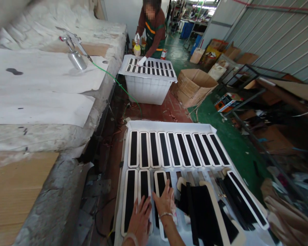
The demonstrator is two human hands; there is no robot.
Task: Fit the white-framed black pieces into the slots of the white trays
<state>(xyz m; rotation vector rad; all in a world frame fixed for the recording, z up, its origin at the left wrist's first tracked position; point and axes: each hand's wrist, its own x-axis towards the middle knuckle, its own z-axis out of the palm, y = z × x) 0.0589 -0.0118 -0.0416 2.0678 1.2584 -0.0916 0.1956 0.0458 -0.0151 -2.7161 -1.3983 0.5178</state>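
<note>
Head view: just ahead of us lies the third panel [159, 179] of the front row, a long strip with rounded corners, its dark centre framed by a pale border. Our right hand [164, 201] is over it, palm down, thumb and forefinger spread across its width; we cannot tell whether the partly hidden fingers grip its edge. Our left hand [140, 217] is loose, fingers extended and slightly fanned over the second panel [143, 181], clasping nothing that we can see. Both forearms reach in from the bottom edge, a pale band at each wrist.

Beyond our fingers, a back row [173, 150] of matching panels stands side by side on a smooth white sheet [169, 125]. To our right lies an untidy heap [205, 212] of matte black pieces with cream edges, some overlapping, and a long framed panel [247, 200] slants beside it.

Farther off, a co-worker in white gloves [143, 61] bends over more panels atop a ribbed white tub [149, 89], near an open cardboard box [193, 87]. On our left, a shiny metal spray gun [77, 60] with a green hose [123, 89] rests on a bench draped in wrinkled, stained covering [43, 135].
</note>
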